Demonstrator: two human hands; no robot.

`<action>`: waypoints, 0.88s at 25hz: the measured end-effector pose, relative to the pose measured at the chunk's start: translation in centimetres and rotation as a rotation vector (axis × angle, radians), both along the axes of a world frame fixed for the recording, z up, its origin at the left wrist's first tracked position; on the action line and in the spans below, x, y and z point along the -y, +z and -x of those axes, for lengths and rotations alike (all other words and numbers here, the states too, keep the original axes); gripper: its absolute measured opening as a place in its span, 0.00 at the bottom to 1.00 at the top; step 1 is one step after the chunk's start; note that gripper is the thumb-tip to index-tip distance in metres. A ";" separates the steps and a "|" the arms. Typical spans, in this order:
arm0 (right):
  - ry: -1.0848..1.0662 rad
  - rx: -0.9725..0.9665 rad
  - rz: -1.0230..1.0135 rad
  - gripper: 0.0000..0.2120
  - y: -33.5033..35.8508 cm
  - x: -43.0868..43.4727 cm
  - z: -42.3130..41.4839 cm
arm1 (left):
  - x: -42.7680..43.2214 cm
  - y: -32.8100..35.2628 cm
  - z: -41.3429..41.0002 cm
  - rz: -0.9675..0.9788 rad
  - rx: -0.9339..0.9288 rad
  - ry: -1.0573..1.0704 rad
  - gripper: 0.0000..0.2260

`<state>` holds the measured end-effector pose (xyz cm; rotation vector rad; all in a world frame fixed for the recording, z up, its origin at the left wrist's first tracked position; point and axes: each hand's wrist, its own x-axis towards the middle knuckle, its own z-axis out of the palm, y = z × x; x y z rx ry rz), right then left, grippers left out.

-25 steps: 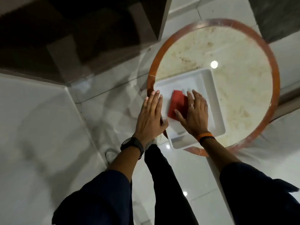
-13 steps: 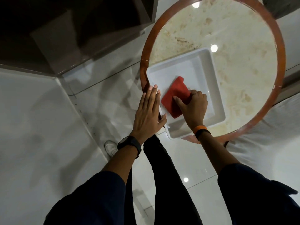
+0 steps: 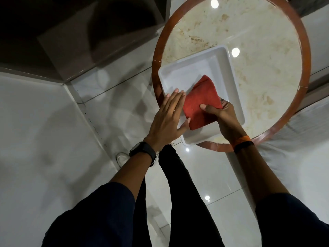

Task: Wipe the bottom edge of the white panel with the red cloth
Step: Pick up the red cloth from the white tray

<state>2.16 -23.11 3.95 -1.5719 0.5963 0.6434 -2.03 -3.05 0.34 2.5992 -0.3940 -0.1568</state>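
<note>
- Head view: white panel [image 3: 220, 68] lies on a round tabletop [image 3: 267, 50], overhanging its near rim.
- Right hand [image 3: 222, 113] grips the red cloth [image 3: 201, 104] inside the panel.
- Left hand [image 3: 169, 114] lies flat and released on the panel's left edge, touching the cloth.

One white tray [image 3: 229, 72], one red cloth [image 3: 199, 102], one round marble table [image 3: 267, 50], two hands: left hand [image 3: 167, 118], right hand [image 3: 222, 113].

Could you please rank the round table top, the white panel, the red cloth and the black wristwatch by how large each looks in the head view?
1. Round table top
2. White panel
3. Red cloth
4. Black wristwatch
</note>
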 end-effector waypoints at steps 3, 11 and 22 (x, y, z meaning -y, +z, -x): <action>0.080 -0.037 -0.069 0.13 1.1 1.5 0.2 | 1.2 0.2 -0.8 0.151 0.034 -0.054 0.33; 0.114 0.060 -0.073 0.31 0.0 3.8 -1.5 | 3.2 1.4 -3.8 0.603 -0.479 0.204 0.10; 0.107 -0.003 0.189 0.44 -5.2 1.8 -2.1 | 6.2 -1.0 -5.6 0.539 -0.761 0.723 0.24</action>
